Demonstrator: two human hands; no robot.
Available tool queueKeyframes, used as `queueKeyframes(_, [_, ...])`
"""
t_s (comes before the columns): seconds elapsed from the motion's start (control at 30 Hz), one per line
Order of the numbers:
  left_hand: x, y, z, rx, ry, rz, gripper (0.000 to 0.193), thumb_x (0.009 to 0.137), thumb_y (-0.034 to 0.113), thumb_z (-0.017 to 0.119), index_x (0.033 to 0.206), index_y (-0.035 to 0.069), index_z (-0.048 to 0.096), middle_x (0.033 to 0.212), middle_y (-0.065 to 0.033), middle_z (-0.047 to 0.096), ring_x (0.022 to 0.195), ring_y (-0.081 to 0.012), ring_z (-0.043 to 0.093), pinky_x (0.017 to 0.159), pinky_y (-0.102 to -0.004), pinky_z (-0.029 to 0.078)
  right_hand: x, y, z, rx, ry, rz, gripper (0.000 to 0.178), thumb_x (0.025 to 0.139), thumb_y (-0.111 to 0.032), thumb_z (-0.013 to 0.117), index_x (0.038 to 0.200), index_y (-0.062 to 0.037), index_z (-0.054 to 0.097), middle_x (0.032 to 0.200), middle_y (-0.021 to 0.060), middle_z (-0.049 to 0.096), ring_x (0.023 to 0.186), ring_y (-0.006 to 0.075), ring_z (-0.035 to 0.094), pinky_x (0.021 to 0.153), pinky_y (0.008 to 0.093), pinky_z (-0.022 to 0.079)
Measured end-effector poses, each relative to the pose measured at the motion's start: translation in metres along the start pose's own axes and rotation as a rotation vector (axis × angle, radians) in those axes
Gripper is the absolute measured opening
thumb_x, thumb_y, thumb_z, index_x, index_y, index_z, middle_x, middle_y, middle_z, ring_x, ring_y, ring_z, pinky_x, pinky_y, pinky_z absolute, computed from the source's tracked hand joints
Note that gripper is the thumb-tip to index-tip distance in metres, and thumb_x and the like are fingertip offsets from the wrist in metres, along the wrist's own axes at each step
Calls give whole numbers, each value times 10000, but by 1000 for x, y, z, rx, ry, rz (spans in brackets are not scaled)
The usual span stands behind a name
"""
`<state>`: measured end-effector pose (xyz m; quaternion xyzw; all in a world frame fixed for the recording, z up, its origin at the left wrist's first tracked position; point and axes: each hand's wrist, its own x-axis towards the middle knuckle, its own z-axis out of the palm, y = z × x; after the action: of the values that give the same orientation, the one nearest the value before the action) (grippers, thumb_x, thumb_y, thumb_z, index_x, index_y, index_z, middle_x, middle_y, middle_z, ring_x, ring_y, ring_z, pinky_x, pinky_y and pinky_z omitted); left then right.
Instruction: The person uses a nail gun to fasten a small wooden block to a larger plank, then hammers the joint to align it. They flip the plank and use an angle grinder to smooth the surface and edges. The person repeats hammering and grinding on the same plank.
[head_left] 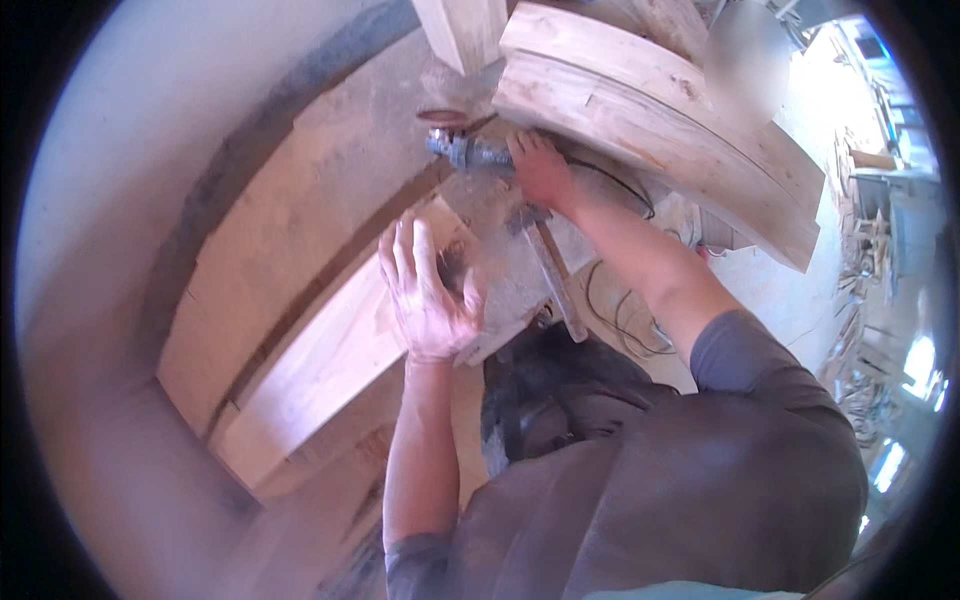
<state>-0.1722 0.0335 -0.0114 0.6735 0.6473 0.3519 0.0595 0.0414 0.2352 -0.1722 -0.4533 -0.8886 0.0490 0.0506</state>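
Observation:
My right hand (543, 175) is at the rear end of an angle grinder (482, 154), its fingers closed over the tool's body. A brownish disc (443, 118) sits at the grinder's far left end. My left hand (425, 290) is over the upper end of a pale, planed wooden beam (325, 365), fingers stretched and thumb apart, holding nothing. Whether its palm touches the wood, I cannot tell. Between my arms lies a hammer (557, 275), its handle slanting toward me and its head close below my right wrist.
Thick timber pieces (640, 110) are stacked at the far right, and another squared timber (462, 30) stands at the top. A black cord (620, 180) runs from near the grinder. A wide, dusty board (310, 215) lies left of the beam. Scrap wood (870, 240) lines the right side.

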Motion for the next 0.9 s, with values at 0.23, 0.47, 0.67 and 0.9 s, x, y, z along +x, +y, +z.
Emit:
queueKeyframes(0.23, [0, 2, -2, -76, 137, -72, 750, 999, 446, 640, 1489, -91, 455, 1407, -292, 576, 1307, -503, 520, 1116, -581, 415, 42, -2, -18, 62, -329, 51, 486, 802, -113, 708, 1253, -4, 561, 1290, 252, 592, 1254, 420, 591, 1009, 520, 529])
queueKeyframes(0.47, [-1, 6, -2, -34, 176, -104, 712, 965, 390, 707, 1452, -96, 523, 1325, -278, 647, 1270, -450, 573, 1084, -543, 469, -7, 3, -74, 192, -251, 31, 484, 715, -101, 795, 1147, 15, 611, 1184, 244, 630, 1138, 420, 644, 943, 501, 552])
queueKeyframes(0.67, [-38, 117, 32, -207, 462, -405, 440, 988, 150, 646, 1367, -70, 619, 1310, -205, 685, 1248, -341, 611, 1112, -463, 449, -97, 38, -154, 1026, -573, 348, 680, 605, -95, 781, 1247, 74, 636, 1027, 180, 714, 936, 258, 666, 874, 386, 525])
queueKeyframes(0.9, [-55, 196, 129, -1707, -88, -1055, 913, 889, 552, 796, 1484, -68, 488, 1211, -134, 697, 1081, -218, 672, 904, -340, 529, -177, 46, -196, 1828, -903, 389, 735, 600, -360, 733, 1204, 50, 642, 974, 113, 695, 857, 197, 676, 789, 322, 550])
